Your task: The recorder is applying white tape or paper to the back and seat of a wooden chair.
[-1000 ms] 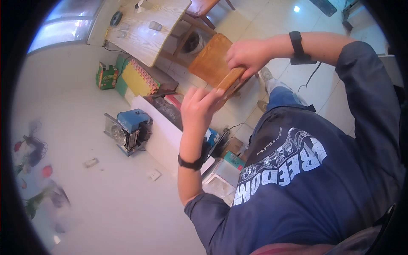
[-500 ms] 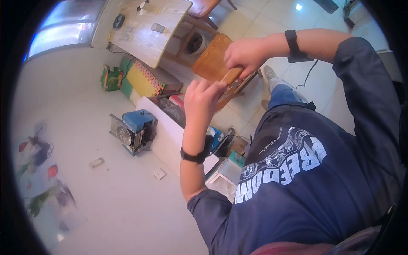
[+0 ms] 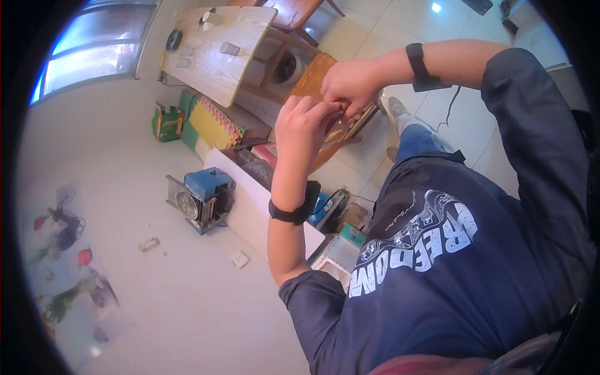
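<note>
My left hand and my right hand meet in front of me, both with fingers closed around a brown wooden piece. Little of that piece shows between the fingers. Right behind it stands a wooden chair with a flat seat and slatted lower parts. Whether the piece belongs to the chair, I cannot tell. Each wrist wears a black band.
A pale table with cups stands far left, a bucket beside the chair. Along the left wall are foam mats, a green box, a white board and a blue machine. A cable lies on the tiled floor.
My two hands have come closer together, the left one shifting right and up toward the right. Less of the wooden piece shows between them. The whole view has shifted slightly.
</note>
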The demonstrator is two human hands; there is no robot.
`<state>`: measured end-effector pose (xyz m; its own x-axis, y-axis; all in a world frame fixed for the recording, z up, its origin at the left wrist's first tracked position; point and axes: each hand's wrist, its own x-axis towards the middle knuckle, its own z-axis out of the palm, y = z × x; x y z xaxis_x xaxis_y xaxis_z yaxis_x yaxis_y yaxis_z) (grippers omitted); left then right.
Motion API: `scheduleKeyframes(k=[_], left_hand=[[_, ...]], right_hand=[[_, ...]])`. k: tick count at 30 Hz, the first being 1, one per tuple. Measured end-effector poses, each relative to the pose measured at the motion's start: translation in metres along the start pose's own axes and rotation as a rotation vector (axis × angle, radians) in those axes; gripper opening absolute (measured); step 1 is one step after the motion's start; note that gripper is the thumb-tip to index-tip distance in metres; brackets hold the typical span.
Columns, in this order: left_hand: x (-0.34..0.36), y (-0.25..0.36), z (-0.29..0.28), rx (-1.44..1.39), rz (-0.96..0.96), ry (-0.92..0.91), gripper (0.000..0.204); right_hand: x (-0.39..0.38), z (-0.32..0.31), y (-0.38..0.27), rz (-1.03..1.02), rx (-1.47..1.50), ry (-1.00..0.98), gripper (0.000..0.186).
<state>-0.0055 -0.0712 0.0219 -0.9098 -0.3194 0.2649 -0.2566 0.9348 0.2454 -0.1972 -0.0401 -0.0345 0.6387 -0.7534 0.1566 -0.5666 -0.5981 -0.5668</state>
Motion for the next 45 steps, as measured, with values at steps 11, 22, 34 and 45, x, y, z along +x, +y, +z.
scheduleKeyframes(k=[11,22,34,45], left_hand=[[-0.045,-0.001,-0.029,0.029,-0.138,-0.060,0.017],[-0.067,0.005,-0.034,0.032,-0.170,0.003,0.019],[-0.051,-0.008,-0.021,0.066,-0.102,-0.015,0.012],[-0.067,0.003,-0.034,0.108,-0.149,-0.067,0.013]], right_hand=[[0.003,0.010,-0.001,0.012,0.007,0.028,0.029],[0.004,0.014,-0.007,-0.003,-0.008,0.034,0.029],[0.006,0.009,0.004,-0.014,-0.031,0.020,0.033],[0.001,0.017,0.009,-0.001,-0.010,0.026,0.032]])
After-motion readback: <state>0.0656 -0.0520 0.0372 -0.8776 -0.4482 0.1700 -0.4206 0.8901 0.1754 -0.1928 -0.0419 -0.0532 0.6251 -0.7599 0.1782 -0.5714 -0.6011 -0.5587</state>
